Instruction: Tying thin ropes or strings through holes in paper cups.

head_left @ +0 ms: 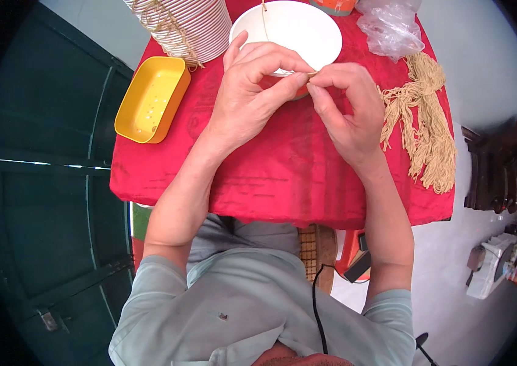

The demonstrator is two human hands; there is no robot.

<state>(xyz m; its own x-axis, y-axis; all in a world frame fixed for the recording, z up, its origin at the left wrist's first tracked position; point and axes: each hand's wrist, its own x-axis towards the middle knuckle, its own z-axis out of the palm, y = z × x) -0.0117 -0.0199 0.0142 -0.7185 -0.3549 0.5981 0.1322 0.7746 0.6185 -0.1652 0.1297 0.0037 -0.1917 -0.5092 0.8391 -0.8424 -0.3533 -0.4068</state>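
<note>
My left hand and my right hand meet over the near rim of a round white container. Thumb and forefinger of each are pinched together on a short bit of tan string; most of it is hidden by the fingertips. A strand of similar string hangs over the container's far rim into its white inside. Below my fingers a patch of the container's orange-red outside shows. Right of my right hand lies a loose bundle of tan strings, spread down the table's right side.
A red cloth covers the table. At the far left a tall stack of white containers leans, tan strings along it. A yellow tray with small bits inside sits nearer. Clear plastic bags lie far right. A dark green door stands left.
</note>
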